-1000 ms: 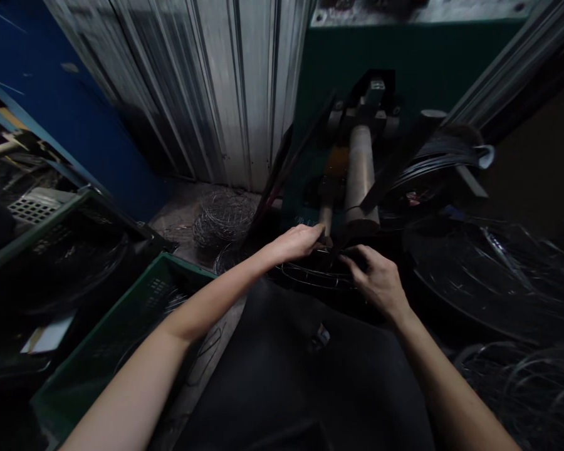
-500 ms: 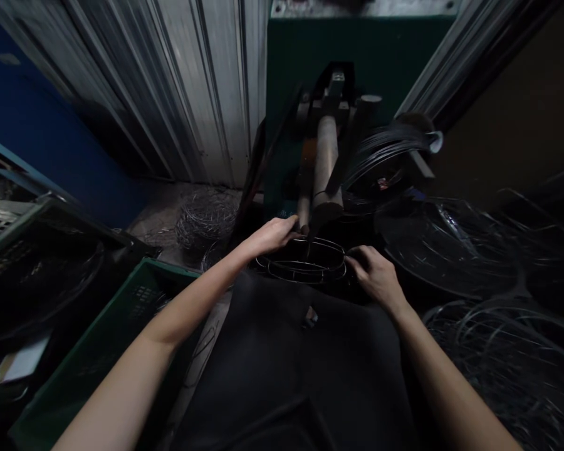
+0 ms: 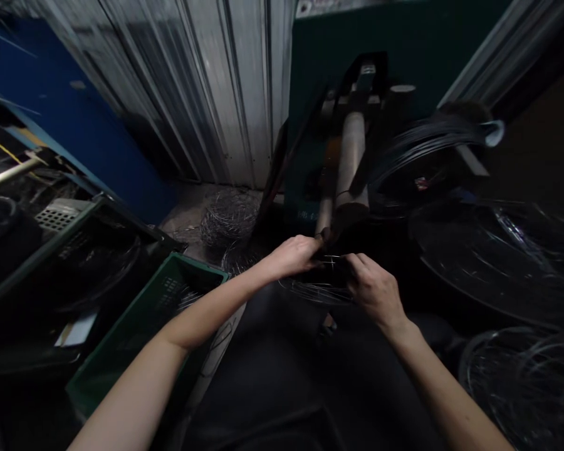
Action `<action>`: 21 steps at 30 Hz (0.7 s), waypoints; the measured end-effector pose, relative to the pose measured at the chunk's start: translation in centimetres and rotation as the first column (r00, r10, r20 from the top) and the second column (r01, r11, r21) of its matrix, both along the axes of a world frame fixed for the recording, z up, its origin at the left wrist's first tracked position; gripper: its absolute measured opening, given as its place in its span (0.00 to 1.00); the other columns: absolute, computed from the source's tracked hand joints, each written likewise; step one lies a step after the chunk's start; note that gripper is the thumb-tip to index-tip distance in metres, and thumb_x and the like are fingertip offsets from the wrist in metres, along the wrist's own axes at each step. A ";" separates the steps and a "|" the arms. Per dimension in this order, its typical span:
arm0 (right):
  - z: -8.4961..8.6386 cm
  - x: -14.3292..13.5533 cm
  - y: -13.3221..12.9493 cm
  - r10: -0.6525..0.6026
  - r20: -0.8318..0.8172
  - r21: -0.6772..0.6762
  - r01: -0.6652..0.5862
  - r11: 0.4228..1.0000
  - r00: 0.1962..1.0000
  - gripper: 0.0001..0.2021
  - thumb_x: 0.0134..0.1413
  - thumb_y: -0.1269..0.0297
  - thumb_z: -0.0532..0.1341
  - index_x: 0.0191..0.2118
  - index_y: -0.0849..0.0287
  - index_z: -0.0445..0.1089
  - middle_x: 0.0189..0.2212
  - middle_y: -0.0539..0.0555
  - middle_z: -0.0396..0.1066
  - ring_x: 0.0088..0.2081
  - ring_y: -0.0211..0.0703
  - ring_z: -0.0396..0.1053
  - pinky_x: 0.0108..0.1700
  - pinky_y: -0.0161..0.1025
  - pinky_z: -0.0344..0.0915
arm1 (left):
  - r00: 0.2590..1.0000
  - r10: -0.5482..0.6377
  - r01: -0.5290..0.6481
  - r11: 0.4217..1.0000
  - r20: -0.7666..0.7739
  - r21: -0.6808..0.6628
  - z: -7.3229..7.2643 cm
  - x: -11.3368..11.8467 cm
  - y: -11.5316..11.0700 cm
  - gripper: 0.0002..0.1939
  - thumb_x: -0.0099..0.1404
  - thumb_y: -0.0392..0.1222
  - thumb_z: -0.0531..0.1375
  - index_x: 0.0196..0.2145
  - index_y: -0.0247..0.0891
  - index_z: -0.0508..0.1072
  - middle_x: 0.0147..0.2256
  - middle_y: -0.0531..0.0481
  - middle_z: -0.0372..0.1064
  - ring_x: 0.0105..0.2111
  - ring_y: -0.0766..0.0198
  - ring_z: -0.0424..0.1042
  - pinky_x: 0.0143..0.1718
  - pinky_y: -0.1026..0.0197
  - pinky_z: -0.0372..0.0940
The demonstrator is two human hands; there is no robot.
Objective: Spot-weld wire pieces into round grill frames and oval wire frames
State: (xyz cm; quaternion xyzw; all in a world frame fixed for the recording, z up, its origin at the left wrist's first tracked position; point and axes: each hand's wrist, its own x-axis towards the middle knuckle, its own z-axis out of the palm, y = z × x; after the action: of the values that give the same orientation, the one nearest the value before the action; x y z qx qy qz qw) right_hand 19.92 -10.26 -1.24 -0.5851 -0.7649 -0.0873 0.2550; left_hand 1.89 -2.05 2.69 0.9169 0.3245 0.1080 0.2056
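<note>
Both hands are closed on a round wire frame (image 3: 314, 292) just in front of the machine's lower electrode-like rod (image 3: 325, 216). My left hand (image 3: 295, 257) pinches its left side, right below the rod's tip. On the other side, my right hand (image 3: 373, 285) grips it with curled fingers. Thin bright wires cross in the gap between the hands. The frame's lower part lies dim against a dark apron (image 3: 282, 363), and much of it is hidden by the hands and shadow. Above stands a green machine (image 3: 404, 50) with a thick grey cylinder (image 3: 352, 156).
A green crate (image 3: 122, 338) with some wire pieces stands at the left. Tangled wire (image 3: 228, 219) lies on the floor by the corrugated wall (image 3: 207, 94). Wire rings (image 3: 432, 141) hang at the machine's right. More wire hoops (image 3: 531, 376) pile up at the lower right.
My hands have come closer together, and the wire frame has turned so that less of its round opening shows. The view has swung left, shifting the surroundings rightward.
</note>
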 end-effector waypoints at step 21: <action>0.5 0.3 2.3 0.039 -0.260 -0.167 -0.084 0.982 0.965 0.11 0.58 0.57 0.52 0.31 0.57 0.66 0.30 0.55 0.66 0.34 0.46 0.64 0.37 0.42 0.62 | 1.000 0.008 -0.008 1.000 0.028 -0.010 0.1 -0.2 1.4 0.11 0.61 0.41 0.59 0.39 0.31 0.71 0.37 0.44 0.72 0.38 0.60 0.72 0.36 0.65 0.62</action>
State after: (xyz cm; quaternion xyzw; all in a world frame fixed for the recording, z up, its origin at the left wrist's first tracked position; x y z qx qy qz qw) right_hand 20.22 -7.98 -0.77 -0.5877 -0.7482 0.0646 0.3012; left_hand 1.64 -0.61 2.82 0.9130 0.3260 0.1198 0.2141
